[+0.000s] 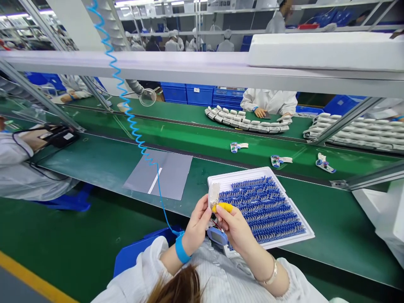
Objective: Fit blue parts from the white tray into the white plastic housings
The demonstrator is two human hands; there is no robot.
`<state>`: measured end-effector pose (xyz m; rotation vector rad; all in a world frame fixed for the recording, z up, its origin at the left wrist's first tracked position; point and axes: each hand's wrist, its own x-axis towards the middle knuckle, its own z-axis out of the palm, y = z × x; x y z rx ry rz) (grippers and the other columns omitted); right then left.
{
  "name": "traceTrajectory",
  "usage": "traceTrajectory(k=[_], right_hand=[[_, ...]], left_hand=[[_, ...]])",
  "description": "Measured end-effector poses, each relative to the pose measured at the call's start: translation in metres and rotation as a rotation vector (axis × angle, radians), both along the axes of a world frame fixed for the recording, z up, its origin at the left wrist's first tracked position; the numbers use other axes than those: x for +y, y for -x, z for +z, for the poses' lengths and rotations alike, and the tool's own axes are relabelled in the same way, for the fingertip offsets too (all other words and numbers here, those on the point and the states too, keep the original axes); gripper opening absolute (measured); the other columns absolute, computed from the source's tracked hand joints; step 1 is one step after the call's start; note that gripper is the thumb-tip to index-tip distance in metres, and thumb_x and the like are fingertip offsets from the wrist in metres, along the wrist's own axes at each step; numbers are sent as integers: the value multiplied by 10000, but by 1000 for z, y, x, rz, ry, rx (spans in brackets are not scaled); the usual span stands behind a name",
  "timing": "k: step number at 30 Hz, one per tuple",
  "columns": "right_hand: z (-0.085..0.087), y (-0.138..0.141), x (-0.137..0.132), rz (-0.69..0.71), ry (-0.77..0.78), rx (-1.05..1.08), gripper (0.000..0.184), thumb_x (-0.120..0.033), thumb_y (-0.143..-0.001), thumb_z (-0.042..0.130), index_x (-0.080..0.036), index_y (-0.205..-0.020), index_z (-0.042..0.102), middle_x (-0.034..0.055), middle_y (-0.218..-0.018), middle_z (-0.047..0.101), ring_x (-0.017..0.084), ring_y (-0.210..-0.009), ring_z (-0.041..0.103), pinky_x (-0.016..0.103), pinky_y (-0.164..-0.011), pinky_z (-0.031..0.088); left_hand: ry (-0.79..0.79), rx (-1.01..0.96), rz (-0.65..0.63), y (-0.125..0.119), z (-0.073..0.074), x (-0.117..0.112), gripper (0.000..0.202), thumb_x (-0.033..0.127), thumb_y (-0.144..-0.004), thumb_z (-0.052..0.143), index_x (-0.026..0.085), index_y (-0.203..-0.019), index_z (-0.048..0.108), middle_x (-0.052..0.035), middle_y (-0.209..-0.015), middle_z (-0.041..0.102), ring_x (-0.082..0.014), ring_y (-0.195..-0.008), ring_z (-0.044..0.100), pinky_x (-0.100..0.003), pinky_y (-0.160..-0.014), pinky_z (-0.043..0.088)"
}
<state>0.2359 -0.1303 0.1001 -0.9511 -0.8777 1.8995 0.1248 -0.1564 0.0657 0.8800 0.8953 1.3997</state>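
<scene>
My left hand (198, 223), a blue wrist strap below it, is closed around the white handle of a part-assembled handheld device (214, 193). Its blue-framed, display-like end (217, 236) hangs below my fingers, with thin wires showing near it. My right hand (236, 227) pinches at the middle of the same device. A yellow piece (223, 207) lies along the right fingertips; whether it is a finger cover or a tool handle I cannot tell. Just beyond and right of my hands is a white foam tray (299, 223) with rows of small blue and grey parts (268, 206).
A grey sheet (170, 176) lies left on the green bench. A coiled blue cord (135, 130) hangs down toward my left wrist. Similar devices (280, 160) lie on the green belt. Across it, a co-worker's hand (260, 112) is near rows of white parts (246, 122). A shelf (158, 65) crosses above.
</scene>
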Motion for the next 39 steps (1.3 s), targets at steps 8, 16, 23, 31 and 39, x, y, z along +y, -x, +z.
traceTrajectory(k=[8,16,23,31,39], right_hand=[[-7,-2,0,23,2,15,440,-483,-653,713,-130,-620,452,-73,-462,265,29,-434,202,206,-427,155],[-8,-1,0,28,-6,-16,439,-485,-656,708,-130,-622,453,-66,-474,276,35,-449,218,211,-439,165],[-10,-1,2,52,-61,-66,461,-533,-673,672,-125,-642,460,-66,-467,293,35,-442,221,215,-440,163],[-13,0,-2,74,-76,-36,414,-498,-696,666,-129,-685,478,-52,-521,313,41,-478,237,222,-472,169],[-12,-3,4,50,-65,-10,400,-487,-676,687,-121,-711,529,-36,-555,372,46,-511,270,218,-492,177]], left_hand=[[-33,-52,-36,3,-3,-2,340,305,-904,455,291,-1244,457,6,-1299,484,-135,-1211,432,-240,-1027,388],[-39,3,-43,4,-3,-2,342,313,-904,443,267,-1243,450,-7,-1293,483,-131,-1197,438,-223,-1035,359],[-46,179,-55,10,-1,-1,359,333,-905,437,229,-1249,425,-20,-1300,476,-118,-1197,436,-203,-1032,361],[10,398,-111,13,-3,-1,489,464,-895,381,146,-1266,376,-102,-1356,396,-192,-1248,377,-293,-1076,318],[98,493,-52,6,-5,3,547,524,-876,370,157,-1281,398,-90,-1342,415,-193,-1234,392,-282,-1065,325]])
